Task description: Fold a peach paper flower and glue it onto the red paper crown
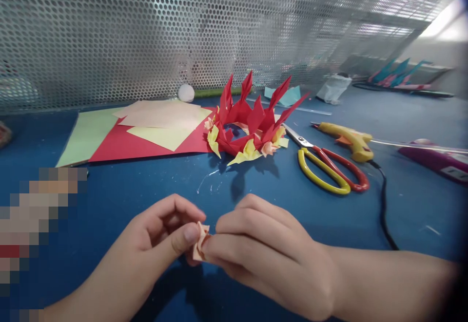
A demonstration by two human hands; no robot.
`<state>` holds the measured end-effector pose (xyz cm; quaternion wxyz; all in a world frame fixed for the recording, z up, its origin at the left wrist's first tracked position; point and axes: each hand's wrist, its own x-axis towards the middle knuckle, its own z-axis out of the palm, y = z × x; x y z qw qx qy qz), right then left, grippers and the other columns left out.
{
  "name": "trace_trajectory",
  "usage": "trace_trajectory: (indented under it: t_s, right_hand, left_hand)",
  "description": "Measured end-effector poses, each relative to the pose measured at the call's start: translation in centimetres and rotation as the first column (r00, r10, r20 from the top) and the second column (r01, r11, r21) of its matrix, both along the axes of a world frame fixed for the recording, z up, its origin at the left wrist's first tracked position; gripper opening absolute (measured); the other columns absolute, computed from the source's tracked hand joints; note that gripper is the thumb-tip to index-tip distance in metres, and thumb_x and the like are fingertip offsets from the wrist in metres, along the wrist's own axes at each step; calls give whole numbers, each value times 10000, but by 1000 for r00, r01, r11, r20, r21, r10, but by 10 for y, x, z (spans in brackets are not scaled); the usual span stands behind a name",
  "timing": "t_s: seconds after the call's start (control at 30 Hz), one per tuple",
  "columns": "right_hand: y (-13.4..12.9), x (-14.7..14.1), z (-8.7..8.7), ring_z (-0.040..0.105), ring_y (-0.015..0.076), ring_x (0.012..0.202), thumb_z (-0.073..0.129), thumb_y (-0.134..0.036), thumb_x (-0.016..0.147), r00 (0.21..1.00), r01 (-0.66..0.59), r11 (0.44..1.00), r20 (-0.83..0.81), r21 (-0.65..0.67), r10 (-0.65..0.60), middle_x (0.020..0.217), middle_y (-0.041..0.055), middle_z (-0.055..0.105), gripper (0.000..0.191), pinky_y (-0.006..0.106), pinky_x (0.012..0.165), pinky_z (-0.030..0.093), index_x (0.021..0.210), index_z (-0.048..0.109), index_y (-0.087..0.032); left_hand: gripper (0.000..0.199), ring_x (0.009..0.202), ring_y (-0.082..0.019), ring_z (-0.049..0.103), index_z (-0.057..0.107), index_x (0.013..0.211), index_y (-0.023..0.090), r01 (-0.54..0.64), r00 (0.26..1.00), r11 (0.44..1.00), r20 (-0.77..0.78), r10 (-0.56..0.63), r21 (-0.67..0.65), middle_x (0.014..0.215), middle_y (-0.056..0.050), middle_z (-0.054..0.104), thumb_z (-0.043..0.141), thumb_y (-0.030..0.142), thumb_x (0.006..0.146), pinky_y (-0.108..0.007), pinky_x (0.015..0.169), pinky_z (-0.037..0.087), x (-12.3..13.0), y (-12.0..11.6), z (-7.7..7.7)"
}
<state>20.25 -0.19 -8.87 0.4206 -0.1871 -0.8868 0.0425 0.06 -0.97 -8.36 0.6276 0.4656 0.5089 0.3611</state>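
Between my two hands is a small folded piece of peach paper (199,245), creased like a little paper flower. My left hand (161,236) pinches it between thumb and fingers from the left. My right hand (263,251) grips its other side, the fingertips partly hidden behind the paper and knuckles. Beyond my hands stands a red paper crown (252,117) with tall pointed spikes; yellow and peach paper flowers (249,151) ring its base.
Red sheets (153,149), a pale green sheet (91,132) and peach sheets (157,113) lie back left. Scissors (325,171), a yellow glue gun (347,139) with a black cord and a purple object (435,161) are rightward. A perforated metal panel (146,34) closes the back.
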Motion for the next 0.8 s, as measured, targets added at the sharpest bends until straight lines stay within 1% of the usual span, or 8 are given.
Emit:
trace_trajectory:
  t_s: [0.1,0.23,0.33,0.43,0.57,0.67,0.73,0.8]
  right_hand:
    - [-2,1,-1,616,129,686,526,-121,1065,1000,27,999,-8,-30,-27,873,59,750,209,254,625,541,975,712,-98]
    - [-1,0,-2,637,117,737,578,-149,1050,992,97,988,-68,-122,-106,886,46,745,161,219,702,560,958,708,-129]
    - [3,-1,-4,667,118,771,617,-150,1022,982,123,968,-117,-220,-151,865,30,731,121,202,722,575,943,707,-163]
    - [5,0,-4,677,118,757,654,-158,993,981,138,947,-95,-292,-172,846,23,723,100,191,697,575,921,721,-172]
    - [6,3,-2,664,116,762,662,-141,978,991,97,950,-58,-297,-119,836,32,718,84,183,721,566,920,722,-141]
    - [7,5,-1,663,113,784,670,-121,977,997,7,956,-71,-295,-29,842,36,726,69,177,751,561,925,715,-129]
    - [8,6,-1,657,108,778,653,-128,996,996,-26,966,-87,-257,4,842,32,720,86,175,743,558,933,710,-136]
    - [9,7,-2,642,112,756,618,-131,1019,997,-25,985,-73,-169,13,846,42,713,128,189,727,556,928,707,-128]
  left_hand:
    - [322,626,-215,697,779,825,237,-22,997,1000,-69,21,-4,578,5,712,855,529,714,-288,609,599,8,6,5]
    - [397,705,-266,732,809,947,245,-33,994,999,-100,34,9,613,-20,744,838,555,702,-327,646,621,17,11,14]
    - [382,732,-281,741,826,952,249,-36,993,999,-111,38,22,634,-31,767,840,532,697,-334,657,628,17,9,15]
    - [283,741,-274,737,846,893,250,-30,991,999,-129,34,27,696,-40,801,849,459,702,-325,671,626,11,5,11]
    - [61,697,-187,698,853,764,289,29,994,998,-105,-23,61,728,11,800,810,333,768,-230,685,587,3,1,4]
    - [159,629,-141,641,819,698,298,88,991,987,-108,-74,134,638,48,725,748,329,836,-173,627,533,0,-1,1]
    - [209,616,-150,626,802,686,283,123,986,979,-131,-102,162,626,38,711,718,364,859,-188,616,525,0,-2,0]
    - [228,635,-187,642,807,718,268,123,983,980,-153,-99,154,631,11,723,717,431,850,-233,624,542,2,-1,1]
